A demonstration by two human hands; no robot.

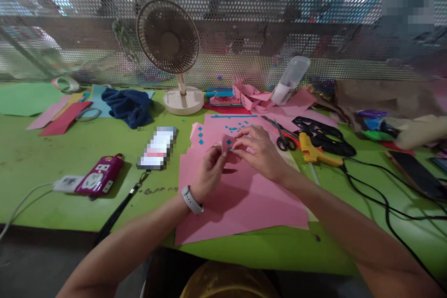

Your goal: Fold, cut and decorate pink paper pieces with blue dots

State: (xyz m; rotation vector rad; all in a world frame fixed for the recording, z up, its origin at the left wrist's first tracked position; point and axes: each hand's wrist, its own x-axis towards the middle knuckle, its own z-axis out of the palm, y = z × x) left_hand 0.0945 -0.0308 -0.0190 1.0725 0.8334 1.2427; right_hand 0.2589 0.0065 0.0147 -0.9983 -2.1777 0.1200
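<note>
Over pink sheets [244, 200] on the green table, my left hand [211, 167] pinches a small folded piece of pink paper [227, 138] with blue diamonds on it. From the right, my right hand [256, 149] closes its thumb and fingertips on that piece's edge, beside a tiny blue bit. Just behind my hands lie several loose blue paper diamonds [237, 127] and a thin blue strip [233, 116]. A pink scrap [196, 138] to the left carries more blue diamonds. Black-handled scissors [285, 142] rest to the right of my right hand.
A yellow glue gun [309, 151] with a black cable lies at right. Behind stand a fan [183, 101] and a tilted clear bottle [291, 79] among folded pink pieces [251, 95]. Left are a phone [159, 146], a purple power bank [101, 174] and a blue cloth [129, 104].
</note>
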